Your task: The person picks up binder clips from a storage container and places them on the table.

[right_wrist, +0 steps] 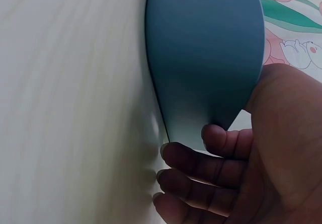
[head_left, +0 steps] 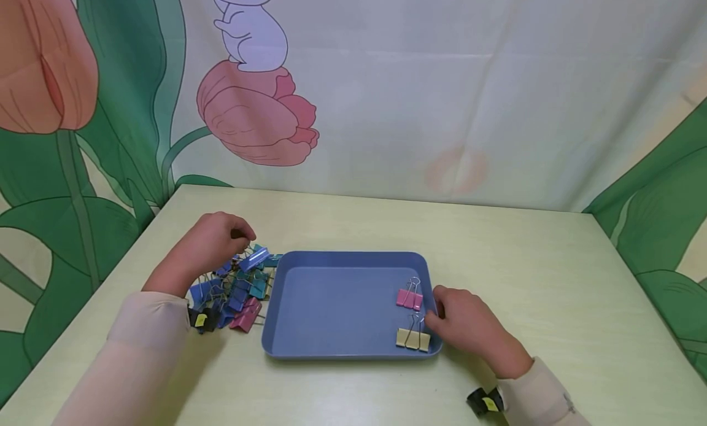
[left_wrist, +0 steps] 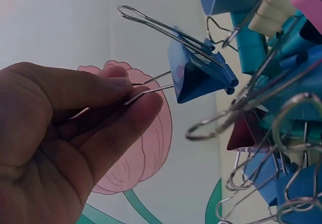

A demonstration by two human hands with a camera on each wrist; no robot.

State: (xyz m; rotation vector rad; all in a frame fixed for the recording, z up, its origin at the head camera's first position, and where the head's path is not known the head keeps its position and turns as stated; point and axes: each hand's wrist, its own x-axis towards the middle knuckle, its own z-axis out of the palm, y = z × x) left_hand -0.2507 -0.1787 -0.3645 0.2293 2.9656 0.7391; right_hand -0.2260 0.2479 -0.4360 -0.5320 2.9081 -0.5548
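Note:
My left hand (head_left: 218, 242) is over the heap at the tray's left, pinching a blue binder clip (left_wrist: 198, 70) by one wire handle between thumb and fingers. The clip's other handle sticks out free, and its body hangs close over the heap of binder clips (head_left: 237, 291). My right hand (head_left: 466, 321) grips the right edge of the blue tray (head_left: 342, 303), thumb at the rim and fingers curled by the outer wall (right_wrist: 206, 53). Inside the tray, along its right side, lie a pink binder clip (head_left: 409, 299) and a cream binder clip (head_left: 412, 339).
The heap mixes blue, teal, pink and cream clips, with wire handles tangled and poking out. A pink clip (head_left: 246, 315) lies at its front, near the tray's left wall. Behind the pale table (head_left: 552, 278) hangs a printed curtain (head_left: 386, 107).

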